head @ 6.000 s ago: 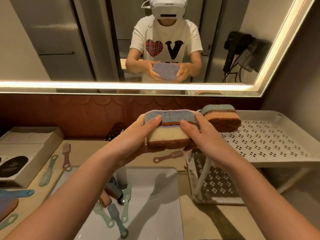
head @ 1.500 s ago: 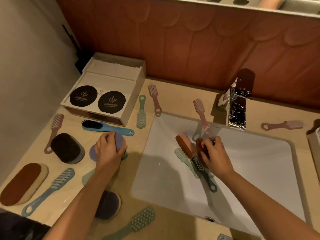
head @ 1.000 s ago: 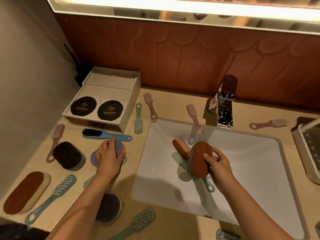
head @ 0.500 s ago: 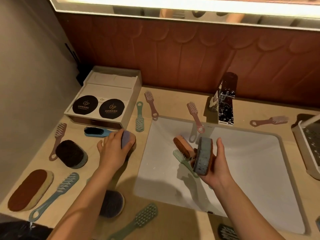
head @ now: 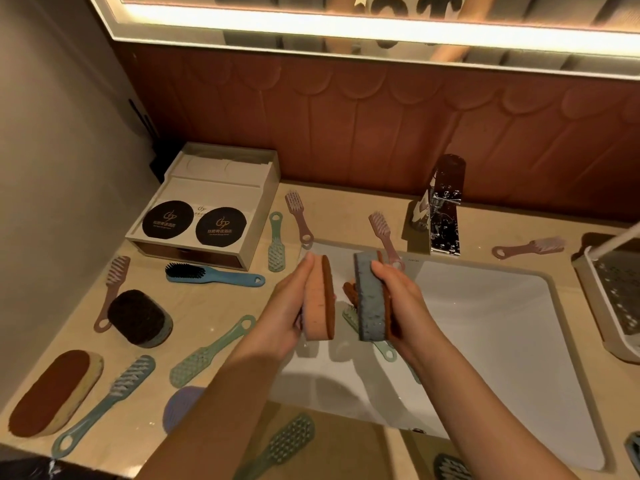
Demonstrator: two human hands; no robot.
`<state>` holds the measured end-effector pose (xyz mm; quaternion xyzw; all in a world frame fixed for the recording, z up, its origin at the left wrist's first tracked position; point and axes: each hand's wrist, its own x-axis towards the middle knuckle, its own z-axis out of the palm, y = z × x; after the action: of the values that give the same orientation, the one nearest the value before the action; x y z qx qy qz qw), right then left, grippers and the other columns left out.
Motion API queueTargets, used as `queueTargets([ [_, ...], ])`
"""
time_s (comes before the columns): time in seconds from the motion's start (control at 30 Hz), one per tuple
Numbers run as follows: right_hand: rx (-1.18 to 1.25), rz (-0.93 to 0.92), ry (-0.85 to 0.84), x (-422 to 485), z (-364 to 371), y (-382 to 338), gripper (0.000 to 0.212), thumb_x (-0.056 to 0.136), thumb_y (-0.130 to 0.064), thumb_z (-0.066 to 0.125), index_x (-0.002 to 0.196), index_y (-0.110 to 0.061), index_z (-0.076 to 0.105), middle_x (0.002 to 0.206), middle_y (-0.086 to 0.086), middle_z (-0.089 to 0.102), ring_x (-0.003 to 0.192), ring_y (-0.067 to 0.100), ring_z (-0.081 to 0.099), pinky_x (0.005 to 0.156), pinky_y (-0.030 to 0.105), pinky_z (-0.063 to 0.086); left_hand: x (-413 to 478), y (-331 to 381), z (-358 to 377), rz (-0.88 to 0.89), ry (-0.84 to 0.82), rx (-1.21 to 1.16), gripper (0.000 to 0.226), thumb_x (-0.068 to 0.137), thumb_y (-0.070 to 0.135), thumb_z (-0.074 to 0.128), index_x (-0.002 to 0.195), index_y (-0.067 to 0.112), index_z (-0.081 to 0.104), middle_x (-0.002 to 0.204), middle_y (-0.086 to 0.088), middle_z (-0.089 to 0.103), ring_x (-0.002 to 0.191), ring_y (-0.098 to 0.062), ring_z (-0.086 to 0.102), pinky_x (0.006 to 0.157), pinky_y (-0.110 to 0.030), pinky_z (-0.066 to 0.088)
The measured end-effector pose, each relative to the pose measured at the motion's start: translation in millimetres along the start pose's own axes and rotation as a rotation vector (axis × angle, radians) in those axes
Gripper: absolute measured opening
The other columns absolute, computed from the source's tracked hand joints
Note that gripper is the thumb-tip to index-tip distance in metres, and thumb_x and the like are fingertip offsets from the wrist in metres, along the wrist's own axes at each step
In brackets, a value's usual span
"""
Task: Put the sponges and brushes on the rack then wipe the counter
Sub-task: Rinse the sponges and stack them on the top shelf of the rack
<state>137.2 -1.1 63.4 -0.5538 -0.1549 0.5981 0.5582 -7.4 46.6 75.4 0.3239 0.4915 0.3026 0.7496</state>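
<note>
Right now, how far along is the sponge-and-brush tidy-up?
Early. No item shows on the visible part of the rack. In hand: the left hand grips an orange sponge, the right hand a blue-grey sponge, both over the sink. Left: brushes and sponges scattered on the counter, a green brush in the sink, then wiping.

Place: a bathroom, at the washstand
Basin: white sink (head: 502, 341) set under a beige stone counter (head: 214, 313); chrome tap (head: 445, 220) just behind the sink
Above the sink: wall mirror (head: 381, 27) edged with a lit strip
Left of the sink: tray (head: 214, 188) holding two round black printed pads
</note>
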Motion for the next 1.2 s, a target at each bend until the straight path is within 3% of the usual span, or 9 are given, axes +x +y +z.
queueTargets([
  [0.1,-0.100,-0.065,0.025,0.8,9.4,-1.1,0.025,0.086,-0.032,0.061,0.104,-0.015,0.066,0.100,0.010,0.069,0.092,0.023,0.067,0.082,0.038,0.054,4.1,-6.7,11.1,-0.011,-0.058,0.036,0.040,0.089,0.047,0.051,0.117,0.021,0.064,0.112,-0.006,0.070,0.106,-0.021,0.065,0.097,-0.040,0.047],
  [0.17,-0.099,-0.066,0.065,2.5,12.5,-0.8,0.027,0.087,-0.034,0.059,0.106,-0.017,0.065,0.101,0.009,0.070,0.094,0.022,0.067,0.084,0.039,0.055,4.9,-10.4,14.5,0.010,-0.131,0.035,0.041,0.089,0.038,0.056,0.124,0.019,0.058,0.120,-0.008,0.066,0.111,-0.021,0.063,0.100,-0.040,0.046],
  [0.3,-0.119,-0.045,0.091,2.6,13.2,-2.4,0.022,0.087,-0.036,0.058,0.101,-0.022,0.066,0.102,0.009,0.070,0.097,0.025,0.067,0.091,0.046,0.052,2.6,-15.8,16.8,-0.011,-0.198,-0.015,0.060,0.075,0.032,0.065,0.132,0.018,0.049,0.123,-0.010,0.064,0.112,-0.022,0.062,0.096,-0.040,0.048],
  [0.53,-0.184,-0.090,0.073,-3.6,8.7,-1.0,0.028,0.090,-0.035,0.054,0.107,-0.015,0.062,0.105,0.012,0.068,0.098,0.026,0.065,0.091,0.046,0.052,3.9,-16.5,18.6,0.070,-0.213,0.054,0.062,0.071,0.019,0.072,0.128,0.020,0.049,0.121,-0.013,0.064,0.109,-0.025,0.064,0.092,-0.044,0.052],
  [0.7,-0.424,-0.071,-0.087,-5.6,-13.2,-18.6,0.031,0.087,-0.034,0.059,0.113,-0.016,0.057,0.113,0.006,0.063,0.097,0.017,0.061,0.081,0.029,0.049,3.0,-4.5,9.3,0.146,-0.209,0.321,0.072,0.056,0.028,0.074,0.124,0.030,0.049,0.116,-0.011,0.064,0.103,-0.022,0.065,0.090,-0.041,0.053],
  [0.8,-0.545,-0.088,-0.206,-4.2,-21.0,-37.8,0.043,0.087,-0.037,0.058,0.127,-0.030,0.044,0.120,-0.001,0.052,0.104,0.012,0.056,0.081,0.027,0.048,2.8,8.0,6.8,0.111,-0.300,0.512,0.088,0.055,0.027,0.074,0.131,0.040,0.033,0.109,-0.004,0.062,0.098,-0.016,0.064,0.087,-0.034,0.053],
  [0.93,-0.681,-0.055,-0.415,-9.9,-12.3,-47.7,0.050,0.089,-0.033,0.057,0.135,-0.041,0.039,0.111,-0.003,0.053,0.097,0.015,0.059,0.071,0.023,0.052,4.3,23.6,13.0,0.067,-0.449,0.724,0.105,0.050,0.032,0.073,0.137,0.043,0.015,0.112,-0.009,0.062,0.101,-0.020,0.063,0.088,-0.035,0.052],
  [1.07,-0.653,-0.033,-0.415,-14.1,-12.7,-42.3,0.034,0.090,-0.033,0.055,0.124,-0.037,0.048,0.107,0.001,0.057,0.085,0.017,0.061,0.063,0.028,0.054,5.1,31.1,14.4,0.022,-0.426,0.816,0.099,0.062,0.032,0.071,0.140,0.040,0.011,0.105,0.000,0.062,0.098,-0.017,0.063,0.088,-0.033,0.052],
  [1.2,-0.441,-0.073,-0.273,-11.6,-20.6,-36.8,0.018,0.091,-0.033,0.054,0.108,-0.029,0.057,0.096,0.003,0.057,0.082,0.017,0.060,0.063,0.033,0.053,14.6,25.4,13.7,-0.081,-0.267,0.435,0.066,0.074,0.048,0.061,0.132,0.029,0.036,0.118,-0.007,0.059,0.104,-0.020,0.060,0.091,-0.039,0.048],
])
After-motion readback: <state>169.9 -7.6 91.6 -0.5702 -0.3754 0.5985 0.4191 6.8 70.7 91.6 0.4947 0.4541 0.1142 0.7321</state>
